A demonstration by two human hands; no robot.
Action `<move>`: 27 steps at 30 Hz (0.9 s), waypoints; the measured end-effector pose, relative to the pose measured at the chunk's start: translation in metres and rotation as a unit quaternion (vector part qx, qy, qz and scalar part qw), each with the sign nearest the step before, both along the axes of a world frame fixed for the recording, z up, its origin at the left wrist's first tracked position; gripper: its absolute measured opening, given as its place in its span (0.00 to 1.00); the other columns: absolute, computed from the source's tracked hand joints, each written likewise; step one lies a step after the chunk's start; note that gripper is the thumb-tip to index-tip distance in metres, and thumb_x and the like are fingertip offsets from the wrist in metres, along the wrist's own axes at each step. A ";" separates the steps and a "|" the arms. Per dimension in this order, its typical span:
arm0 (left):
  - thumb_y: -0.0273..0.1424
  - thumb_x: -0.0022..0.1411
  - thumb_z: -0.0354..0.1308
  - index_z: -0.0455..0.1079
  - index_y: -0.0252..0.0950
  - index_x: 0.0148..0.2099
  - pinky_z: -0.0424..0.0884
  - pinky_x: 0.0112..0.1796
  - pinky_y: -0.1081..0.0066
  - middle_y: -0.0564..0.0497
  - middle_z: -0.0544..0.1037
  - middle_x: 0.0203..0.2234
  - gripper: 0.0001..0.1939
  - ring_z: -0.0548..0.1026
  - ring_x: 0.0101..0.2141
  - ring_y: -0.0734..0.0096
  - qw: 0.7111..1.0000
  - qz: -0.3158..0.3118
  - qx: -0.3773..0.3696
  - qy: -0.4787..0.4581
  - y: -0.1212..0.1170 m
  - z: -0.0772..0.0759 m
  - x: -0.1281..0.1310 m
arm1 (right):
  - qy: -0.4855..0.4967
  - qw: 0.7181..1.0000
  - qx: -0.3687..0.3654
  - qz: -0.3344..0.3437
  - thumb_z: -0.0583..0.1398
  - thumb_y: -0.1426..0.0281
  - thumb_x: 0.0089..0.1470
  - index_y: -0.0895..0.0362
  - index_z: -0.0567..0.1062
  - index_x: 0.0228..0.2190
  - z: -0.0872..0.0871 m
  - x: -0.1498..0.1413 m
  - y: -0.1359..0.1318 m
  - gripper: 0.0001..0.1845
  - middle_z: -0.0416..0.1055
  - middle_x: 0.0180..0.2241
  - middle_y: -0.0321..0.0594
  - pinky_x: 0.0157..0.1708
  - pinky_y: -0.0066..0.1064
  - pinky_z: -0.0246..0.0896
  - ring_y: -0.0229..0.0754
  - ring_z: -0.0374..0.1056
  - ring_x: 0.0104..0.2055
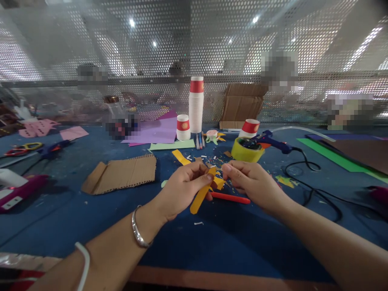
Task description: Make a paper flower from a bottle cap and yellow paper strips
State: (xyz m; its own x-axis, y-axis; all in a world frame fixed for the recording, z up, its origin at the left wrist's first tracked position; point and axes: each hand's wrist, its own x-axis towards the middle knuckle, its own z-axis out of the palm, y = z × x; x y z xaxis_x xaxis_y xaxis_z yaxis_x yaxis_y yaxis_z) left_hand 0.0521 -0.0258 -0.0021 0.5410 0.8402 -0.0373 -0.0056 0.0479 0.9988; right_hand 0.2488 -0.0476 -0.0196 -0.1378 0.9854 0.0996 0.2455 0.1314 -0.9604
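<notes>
Yellow strip (200, 200), just one, is pinched in the left hand (182, 188). The right hand (256, 184) is curled shut near it. One red stick (232, 198) lies under them, and one tape roll (247, 154) sits past the right hand.

Head camera: worn on the person's head, faced forward and down.
Blue table (172, 250): viewed from above at a slant, its near edge caught at 6 o'clock.
Left hand (182, 186) and right hand (256, 184): seen close, below centre, forearms shown from 7 and 4 o'clock.
Perforated screen (182, 44): faced at 12 o'clock, farther off.
</notes>
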 end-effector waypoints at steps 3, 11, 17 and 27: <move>0.33 0.64 0.61 0.70 0.35 0.35 0.70 0.30 0.73 0.54 0.76 0.29 0.08 0.74 0.24 0.78 1.000 0.002 0.018 -0.001 -0.001 0.001 0.000 | -0.043 0.999 0.015 0.023 0.57 0.45 0.60 0.54 0.68 0.25 0.002 0.001 -0.001 0.27 0.46 0.17 0.25 0.16 0.27 0.34 0.32 0.41 0.18; 0.34 0.64 0.62 0.69 0.35 0.33 0.71 0.30 0.74 0.55 0.76 0.29 0.09 0.73 0.24 0.79 0.999 0.000 0.029 -0.015 -0.002 0.000 0.000 | -0.070 0.997 0.019 0.036 0.56 0.45 0.61 0.54 0.67 0.24 0.006 0.000 -0.005 0.27 0.47 0.17 0.26 0.18 0.28 0.36 0.33 0.41 0.19; 0.33 0.63 0.62 0.69 0.35 0.34 0.70 0.30 0.73 0.54 0.75 0.29 0.08 0.73 0.24 0.79 0.999 -0.004 0.041 -0.018 -0.002 0.000 0.000 | -0.079 0.996 0.027 0.036 0.54 0.44 0.62 0.54 0.65 0.24 0.004 0.000 -0.006 0.28 0.47 0.18 0.27 0.18 0.28 0.37 0.33 0.42 0.19; 0.33 0.62 0.62 0.69 0.36 0.33 0.71 0.30 0.72 0.54 0.75 0.29 0.07 0.72 0.25 0.78 0.999 -0.005 0.037 -0.024 -0.003 0.001 0.002 | -0.068 0.997 0.022 0.042 0.53 0.44 0.63 0.53 0.64 0.24 0.005 -0.001 -0.007 0.28 0.46 0.17 0.26 0.15 0.27 0.37 0.32 0.40 0.18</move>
